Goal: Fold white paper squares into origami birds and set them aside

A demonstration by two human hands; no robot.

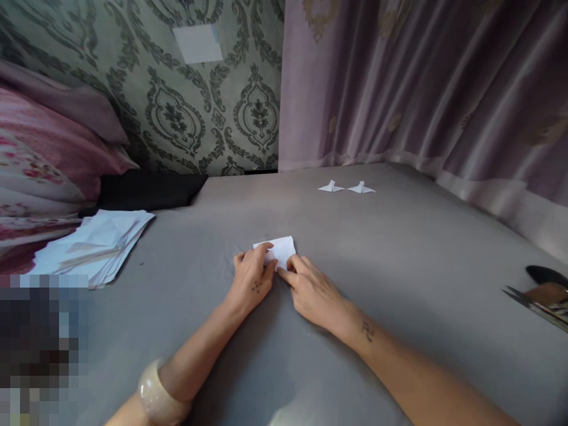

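A small white piece of paper, which looks folded, lies on the grey cloth surface in front of me. My left hand is at its left side, with curled fingers and thumb gripping the near left part. From the right, my right hand pinches the near right edge with thumb and bent fingers. The two thumbs almost meet at the near edge. Part of the paper is hidden under my fingers. Farther back to the right stand two small folded paper shapes with pointed wings, a left one and a right one.
To the left lies a loose stack of white paper sheets, with a folded black cloth behind it. Scissors lie at the far right edge. A purple curtain borders the back right. One corner at lower left is blurred out.
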